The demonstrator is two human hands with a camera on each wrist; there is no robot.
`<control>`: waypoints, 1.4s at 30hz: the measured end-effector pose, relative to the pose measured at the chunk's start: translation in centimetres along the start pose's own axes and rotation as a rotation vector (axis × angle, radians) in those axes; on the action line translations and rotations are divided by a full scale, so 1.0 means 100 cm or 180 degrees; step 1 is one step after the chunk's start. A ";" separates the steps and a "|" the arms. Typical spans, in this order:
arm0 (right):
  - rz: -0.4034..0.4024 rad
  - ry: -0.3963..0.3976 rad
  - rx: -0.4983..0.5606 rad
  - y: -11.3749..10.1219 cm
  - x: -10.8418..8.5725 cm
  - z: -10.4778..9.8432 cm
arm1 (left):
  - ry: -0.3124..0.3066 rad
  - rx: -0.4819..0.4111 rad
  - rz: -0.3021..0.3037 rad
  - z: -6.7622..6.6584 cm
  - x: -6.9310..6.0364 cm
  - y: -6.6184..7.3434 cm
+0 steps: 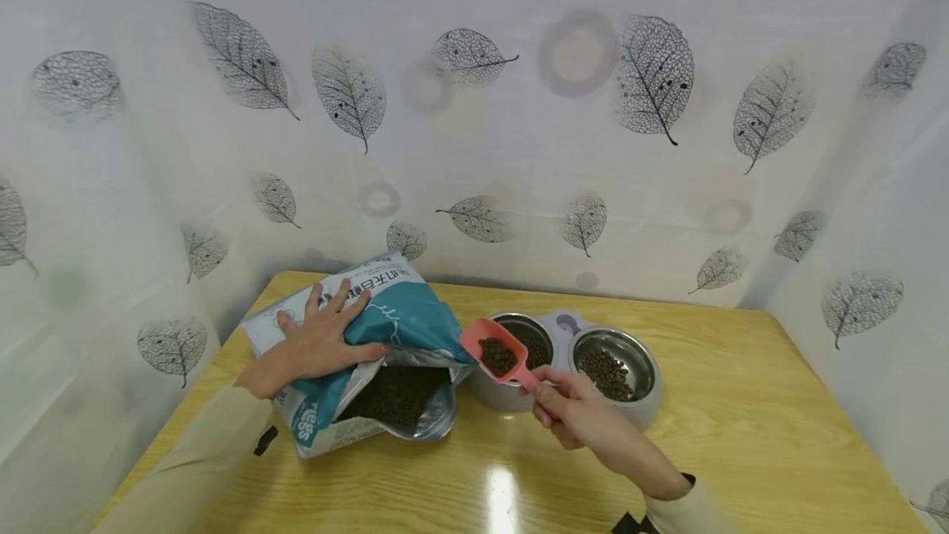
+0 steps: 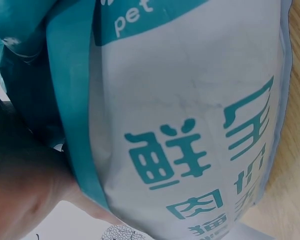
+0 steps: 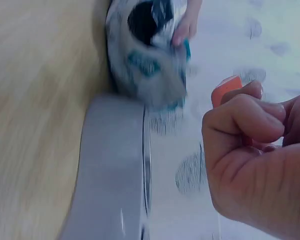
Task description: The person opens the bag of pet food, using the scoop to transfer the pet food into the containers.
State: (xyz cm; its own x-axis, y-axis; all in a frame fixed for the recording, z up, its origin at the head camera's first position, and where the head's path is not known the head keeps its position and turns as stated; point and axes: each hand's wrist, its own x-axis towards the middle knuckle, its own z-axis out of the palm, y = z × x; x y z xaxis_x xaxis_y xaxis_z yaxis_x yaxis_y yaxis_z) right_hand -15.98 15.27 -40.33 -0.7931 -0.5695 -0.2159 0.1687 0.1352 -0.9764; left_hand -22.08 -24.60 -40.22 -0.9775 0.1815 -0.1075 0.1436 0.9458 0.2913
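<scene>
A teal and white pet food bag (image 1: 415,316) lies on its side, its mouth facing the near side and brown kibble (image 1: 400,394) visible inside. My left hand (image 1: 322,340) rests on top of it with fingers spread. In my right hand (image 1: 586,417) is the handle of a pink scoop (image 1: 480,330), which holds a heap of kibble. The scoop hangs above the left metal bowl (image 1: 544,328), partly hiding it; some kibble shows in that bowl. The right metal bowl (image 1: 643,357) also has kibble on its bottom. In the right wrist view, curled fingers (image 3: 250,117) grip the scoop handle.
Both bowls sit in one light grey double stand (image 1: 511,398) on a wooden table (image 1: 741,402). A leaf-printed white sheet (image 1: 519,147) hangs behind and along the sides. The bag stands close to the left of the bowl stand.
</scene>
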 end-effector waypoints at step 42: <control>0.0271 0.2215 -0.3770 0.044 -0.062 -0.085 | -0.0024 0.0021 -0.0024 -0.002 -0.001 0.002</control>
State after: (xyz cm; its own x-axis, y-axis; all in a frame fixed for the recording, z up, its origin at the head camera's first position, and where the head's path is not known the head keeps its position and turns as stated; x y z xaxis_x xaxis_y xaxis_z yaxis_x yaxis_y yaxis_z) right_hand -15.31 26.29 -43.24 -0.9915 -0.0526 0.1186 -0.0855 0.9526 -0.2919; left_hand -21.95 -24.50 -40.01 -0.9774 0.1763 -0.1168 0.1372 0.9489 0.2841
